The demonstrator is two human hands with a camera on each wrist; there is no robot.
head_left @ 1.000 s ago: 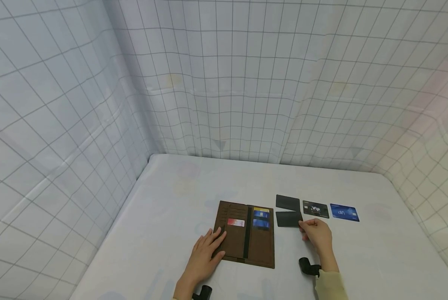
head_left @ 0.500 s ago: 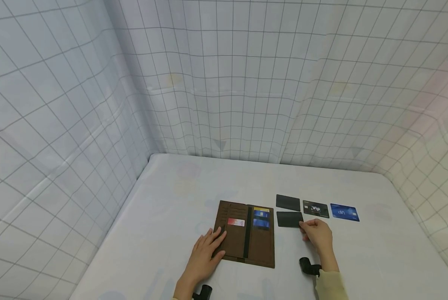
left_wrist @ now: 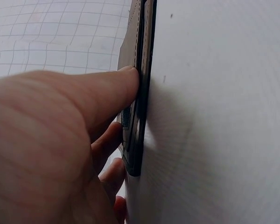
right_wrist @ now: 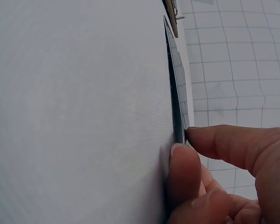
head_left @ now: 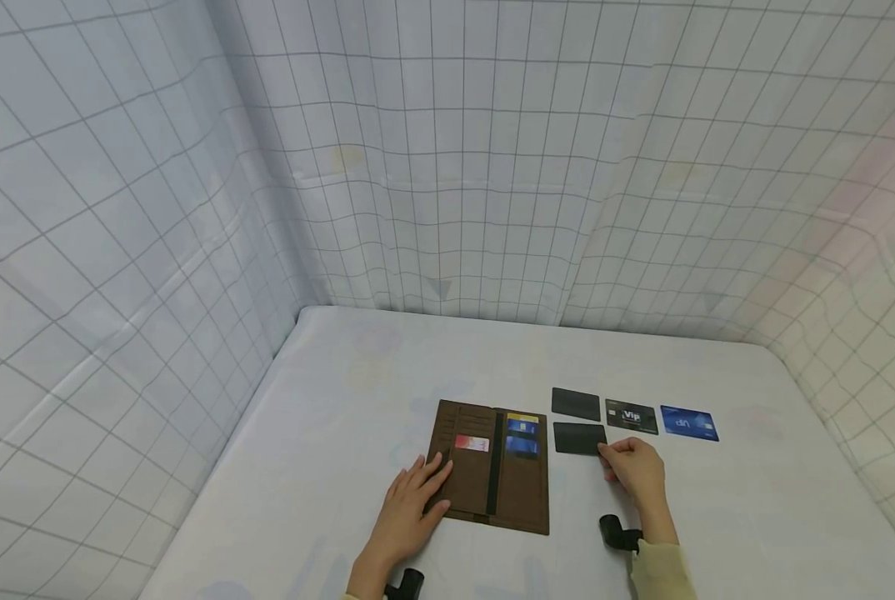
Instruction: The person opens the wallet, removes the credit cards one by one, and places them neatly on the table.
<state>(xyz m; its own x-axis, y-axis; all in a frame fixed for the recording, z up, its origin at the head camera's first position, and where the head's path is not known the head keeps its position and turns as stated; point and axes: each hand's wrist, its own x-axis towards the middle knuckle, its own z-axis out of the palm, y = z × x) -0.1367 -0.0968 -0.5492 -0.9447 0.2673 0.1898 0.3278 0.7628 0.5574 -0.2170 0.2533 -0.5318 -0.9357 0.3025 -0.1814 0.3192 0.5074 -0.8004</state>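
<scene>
Hardly any motion over the last second: we log the lower black card [head_left: 578, 437] and right hand [head_left: 637, 471] shifted very slightly right. Right fingers [right_wrist: 185, 168] pinch the card's near right corner; the right wrist view alone shows both sides of that pinch. Card sits just right of the unfolded wallet [head_left: 521, 504]; whether it touches the table [head_left: 327, 400], we cannot tell. Left hand [head_left: 408, 515] lies with fingers spread on the wallet's left side; the left wrist view adds its layered edge by the thumb [left_wrist: 123, 86].
</scene>
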